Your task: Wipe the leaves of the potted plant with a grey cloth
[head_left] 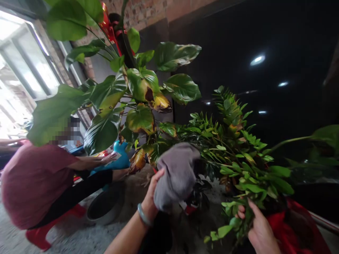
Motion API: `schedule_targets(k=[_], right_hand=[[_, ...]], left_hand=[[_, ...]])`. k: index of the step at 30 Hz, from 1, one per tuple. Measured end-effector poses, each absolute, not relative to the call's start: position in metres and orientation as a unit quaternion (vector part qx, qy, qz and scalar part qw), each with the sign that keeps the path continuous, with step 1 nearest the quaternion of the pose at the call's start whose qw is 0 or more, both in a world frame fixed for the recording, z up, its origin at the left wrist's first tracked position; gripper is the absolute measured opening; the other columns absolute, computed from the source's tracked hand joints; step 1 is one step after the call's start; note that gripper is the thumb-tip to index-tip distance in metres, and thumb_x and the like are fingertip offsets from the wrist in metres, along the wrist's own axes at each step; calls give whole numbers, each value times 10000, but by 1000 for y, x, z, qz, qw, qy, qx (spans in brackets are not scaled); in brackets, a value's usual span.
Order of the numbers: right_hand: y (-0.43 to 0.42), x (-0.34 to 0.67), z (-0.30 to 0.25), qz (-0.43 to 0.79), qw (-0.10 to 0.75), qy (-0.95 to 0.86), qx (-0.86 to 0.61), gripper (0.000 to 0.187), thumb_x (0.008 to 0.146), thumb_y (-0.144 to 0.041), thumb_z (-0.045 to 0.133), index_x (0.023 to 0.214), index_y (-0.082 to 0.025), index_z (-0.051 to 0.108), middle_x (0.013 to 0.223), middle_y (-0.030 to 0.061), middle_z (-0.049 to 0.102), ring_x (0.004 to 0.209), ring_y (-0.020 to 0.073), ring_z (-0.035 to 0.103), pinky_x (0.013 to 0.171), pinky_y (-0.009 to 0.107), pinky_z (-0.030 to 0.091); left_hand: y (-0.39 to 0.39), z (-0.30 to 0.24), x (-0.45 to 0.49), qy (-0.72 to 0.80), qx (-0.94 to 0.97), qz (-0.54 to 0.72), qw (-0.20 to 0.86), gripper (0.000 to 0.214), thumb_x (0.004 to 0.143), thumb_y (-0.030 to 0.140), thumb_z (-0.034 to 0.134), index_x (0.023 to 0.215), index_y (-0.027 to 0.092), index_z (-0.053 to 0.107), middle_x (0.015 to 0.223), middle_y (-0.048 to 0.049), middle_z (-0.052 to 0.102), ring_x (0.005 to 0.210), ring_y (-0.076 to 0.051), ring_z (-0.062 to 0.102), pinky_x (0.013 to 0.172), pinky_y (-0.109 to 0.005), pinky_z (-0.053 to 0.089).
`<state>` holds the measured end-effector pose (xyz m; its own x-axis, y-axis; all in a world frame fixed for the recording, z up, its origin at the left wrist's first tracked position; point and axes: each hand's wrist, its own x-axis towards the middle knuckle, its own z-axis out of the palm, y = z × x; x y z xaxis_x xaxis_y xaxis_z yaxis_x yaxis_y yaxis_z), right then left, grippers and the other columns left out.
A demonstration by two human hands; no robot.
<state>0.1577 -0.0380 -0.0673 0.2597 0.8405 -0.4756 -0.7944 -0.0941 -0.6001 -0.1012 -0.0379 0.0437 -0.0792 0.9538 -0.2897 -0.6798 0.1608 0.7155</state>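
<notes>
My left hand (152, 195), with a pale bangle at the wrist, is closed on a bunched grey cloth (176, 173). The cloth hangs in front of the lower leaves of a tall, broad-leaved plant (143, 83), several of them yellowed or browned. At the lower right, my right hand (256, 222) has its fingers closed round a leafy stem (245, 215) of a bushy plant (235, 151) with many small green leaves. The stem's tip droops down to the left of that hand. Leaves partly hide the fingertips.
A person in a dark red shirt (37, 180) sits on a red stool (42, 233) at left, hands on a blue object (120, 155). A dark basin (106, 204) stands on the floor nearby. Red material (299, 225) lies at lower right. A glossy black panel (265, 42) stands behind the plants.
</notes>
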Motion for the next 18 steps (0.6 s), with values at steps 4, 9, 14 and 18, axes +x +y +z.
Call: schedule_targets(k=[4, 9, 14, 18], right_hand=[[-35, 152, -66, 604, 674, -15, -426, 157, 593, -243, 641, 708, -196, 545, 416, -54, 510, 323, 79, 422, 337, 171, 384], [-34, 151, -70, 586, 674, 16, -450, 157, 566, -182, 642, 685, -187, 541, 438, -21, 575, 334, 108, 495, 338, 181, 415], [-35, 155, -67, 614, 659, -3, -435, 143, 567, -187, 654, 698, -180, 597, 444, -15, 586, 343, 113, 510, 345, 185, 424], [-32, 153, -67, 608, 656, -14, -448, 150, 571, -194, 671, 715, -185, 631, 504, 5, 644, 402, 137, 570, 406, 216, 476]], left_hand=[[-3, 62, -97, 357, 98, 694, 618, 310, 930, 204, 372, 911, 137, 675, 637, -1, 714, 625, -143, 685, 798, -279, 521], [-52, -4, -89, 478, 73, 499, 719, 237, 834, 275, 562, 895, 83, 687, 571, -37, 696, 558, -197, 678, 704, -301, 538], [-63, 26, -114, 434, 91, 619, 648, 192, 830, 180, 528, 925, 157, 693, 694, -13, 737, 656, -173, 700, 738, -265, 529], [-10, 70, -114, 353, 115, 713, 596, 295, 905, 208, 403, 983, 127, 676, 642, -24, 723, 643, -185, 700, 732, -301, 537]])
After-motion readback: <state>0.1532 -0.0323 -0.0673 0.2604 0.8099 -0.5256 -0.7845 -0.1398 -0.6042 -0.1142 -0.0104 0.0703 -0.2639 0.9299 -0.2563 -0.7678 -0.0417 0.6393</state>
